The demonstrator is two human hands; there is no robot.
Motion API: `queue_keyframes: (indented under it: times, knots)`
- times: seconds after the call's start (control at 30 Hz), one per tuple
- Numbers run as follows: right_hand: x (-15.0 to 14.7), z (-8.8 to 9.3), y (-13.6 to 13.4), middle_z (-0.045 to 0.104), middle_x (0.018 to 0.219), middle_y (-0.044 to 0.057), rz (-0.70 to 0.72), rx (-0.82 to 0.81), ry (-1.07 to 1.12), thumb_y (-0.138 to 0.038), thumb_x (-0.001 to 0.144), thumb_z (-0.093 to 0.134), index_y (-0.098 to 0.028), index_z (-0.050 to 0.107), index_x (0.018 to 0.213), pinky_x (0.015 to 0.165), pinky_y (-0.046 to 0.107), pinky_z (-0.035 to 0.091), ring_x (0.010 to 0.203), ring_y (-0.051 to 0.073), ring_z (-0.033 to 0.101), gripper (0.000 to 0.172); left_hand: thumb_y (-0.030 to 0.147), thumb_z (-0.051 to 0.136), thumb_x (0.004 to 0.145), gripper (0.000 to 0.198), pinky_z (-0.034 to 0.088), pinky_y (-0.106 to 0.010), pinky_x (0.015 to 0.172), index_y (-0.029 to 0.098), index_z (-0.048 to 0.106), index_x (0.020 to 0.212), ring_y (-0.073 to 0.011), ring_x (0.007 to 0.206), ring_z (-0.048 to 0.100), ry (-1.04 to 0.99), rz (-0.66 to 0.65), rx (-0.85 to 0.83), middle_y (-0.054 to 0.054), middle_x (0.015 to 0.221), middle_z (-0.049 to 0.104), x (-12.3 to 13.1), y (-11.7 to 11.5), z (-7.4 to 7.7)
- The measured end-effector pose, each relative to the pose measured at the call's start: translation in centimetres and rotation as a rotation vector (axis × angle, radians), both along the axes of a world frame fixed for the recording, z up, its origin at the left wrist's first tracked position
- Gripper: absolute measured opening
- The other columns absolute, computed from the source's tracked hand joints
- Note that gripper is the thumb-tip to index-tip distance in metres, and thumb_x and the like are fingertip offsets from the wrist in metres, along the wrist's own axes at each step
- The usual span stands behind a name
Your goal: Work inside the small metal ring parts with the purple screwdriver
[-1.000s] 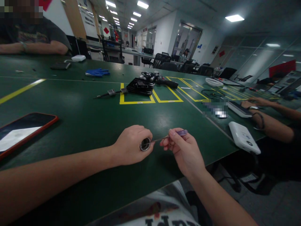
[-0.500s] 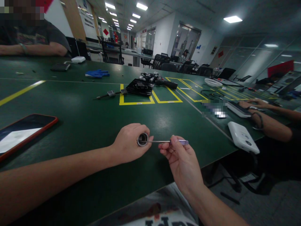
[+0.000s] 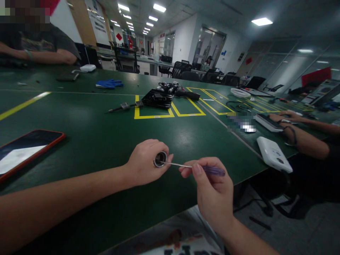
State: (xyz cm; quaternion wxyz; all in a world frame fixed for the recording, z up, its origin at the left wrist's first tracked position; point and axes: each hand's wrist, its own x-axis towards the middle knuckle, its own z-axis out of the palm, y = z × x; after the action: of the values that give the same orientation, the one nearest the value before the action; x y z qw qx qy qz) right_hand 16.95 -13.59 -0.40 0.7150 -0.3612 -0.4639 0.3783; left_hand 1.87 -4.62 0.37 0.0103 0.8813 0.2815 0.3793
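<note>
The hollow cylinder is over the table, clasped in the left hand's grip, its mouth exposed, apparently so the screwdriver can reach in. The right hand's grip pinches the screwdriver's handle. Left fingers hide the cylinder's sides; tip contact is unclear. A black packet lies beyond, a phone left, a white device right.
</note>
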Motion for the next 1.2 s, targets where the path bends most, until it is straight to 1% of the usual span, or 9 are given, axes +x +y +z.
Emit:
queue_keyframes:
  times: [0.1,0.2,0.4,0.6,0.73,0.87,0.97,1.1,1.2]
  knots:
    - [-0.1,0.1,-0.3,0.067,0.071,-0.003,-0.043,0.049,-0.042,-0.013,0.082,0.056,-0.021,0.059,0.083,0.065,0.025,0.053,0.067,0.01,0.065,0.009,0.023,0.054,0.077,0.015,0.038,-0.022,0.053,0.016,0.051,0.063,-0.01,0.053,0.048,-0.002,0.002,-0.004,0.002,0.057,0.052,0.0,0.0,0.0]
    - [0.0,0.0,-0.3,0.066,0.07,-0.003,-0.055,0.037,-0.04,-0.014,0.082,0.056,-0.021,0.059,0.081,0.064,0.024,0.053,0.066,0.01,0.065,0.008,0.024,0.055,0.077,0.016,0.037,-0.022,0.052,0.016,0.05,0.063,-0.0096,0.052,0.047,-0.02,-0.005,0.0,0.002,0.056,0.052,0.0,0.0,0.0]
    - [0.0,-0.5,0.2,0.068,0.068,-0.002,0.051,-0.116,0.08,-0.02,0.082,0.058,-0.02,0.057,0.079,0.065,0.024,0.051,0.065,0.009,0.064,0.004,0.024,0.055,0.077,0.018,0.037,-0.022,0.051,0.016,0.05,0.062,-0.0095,0.052,0.047,-0.032,-0.064,-0.007,0.002,0.056,0.052,0.1,-0.2,0.0]
    - [0.0,-0.2,0.1,0.07,0.065,0.0,0.126,-0.245,0.169,-0.023,0.077,0.064,-0.018,0.055,0.071,0.062,0.023,0.05,0.065,0.011,0.066,0.011,0.022,0.054,0.077,0.018,0.037,-0.023,0.051,0.016,0.049,0.061,-0.01,0.051,0.046,-0.014,-0.059,-0.026,0.001,0.055,0.051,0.0,-0.1,0.1]
    - [0.9,0.5,0.9,0.07,0.063,0.002,0.221,-0.362,0.197,-0.023,0.074,0.066,-0.016,0.054,0.067,0.06,0.022,0.05,0.062,0.012,0.065,0.016,0.019,0.052,0.077,0.015,0.037,-0.023,0.053,0.016,0.05,0.062,-0.0109,0.053,0.047,0.052,-0.066,-0.018,0.0,0.057,0.052,-0.2,0.1,0.1]
    - [2.4,0.8,2.0,0.072,0.066,0.005,0.416,-0.48,0.23,-0.02,0.072,0.067,-0.015,0.056,0.067,0.061,0.022,0.052,0.062,0.012,0.066,0.013,0.016,0.051,0.076,0.01,0.036,-0.024,0.053,0.016,0.053,0.066,-0.0114,0.054,0.047,0.114,-0.162,0.054,0.0,0.059,0.055,-0.4,0.4,0.0]
    - [2.8,0.4,2.1,0.073,0.071,0.005,0.462,-0.452,0.203,-0.019,0.071,0.068,-0.016,0.058,0.071,0.065,0.024,0.052,0.07,0.014,0.068,0.011,0.018,0.051,0.076,0.012,0.036,-0.024,0.052,0.016,0.052,0.064,-0.0111,0.054,0.047,0.088,-0.128,0.039,0.0,0.058,0.053,-0.4,0.6,0.0]
    - [2.0,-0.3,1.8,0.074,0.079,0.002,0.373,-0.288,0.091,-0.017,0.073,0.068,-0.019,0.06,0.074,0.074,0.027,0.052,0.078,0.014,0.068,0.009,0.021,0.054,0.076,0.016,0.037,-0.021,0.05,0.016,0.05,0.061,-0.0095,0.052,0.048,-0.012,-0.006,-0.097,0.002,0.057,0.052,-0.3,0.8,0.3]
    - [1.2,-0.7,1.6,0.073,0.082,0.0,0.32,-0.216,0.054,-0.016,0.075,0.066,-0.02,0.06,0.076,0.077,0.028,0.052,0.081,0.013,0.068,0.007,0.023,0.056,0.075,0.016,0.037,-0.02,0.049,0.016,0.05,0.062,-0.0082,0.051,0.048,-0.094,0.051,-0.186,0.003,0.058,0.053,-0.2,0.8,0.3]
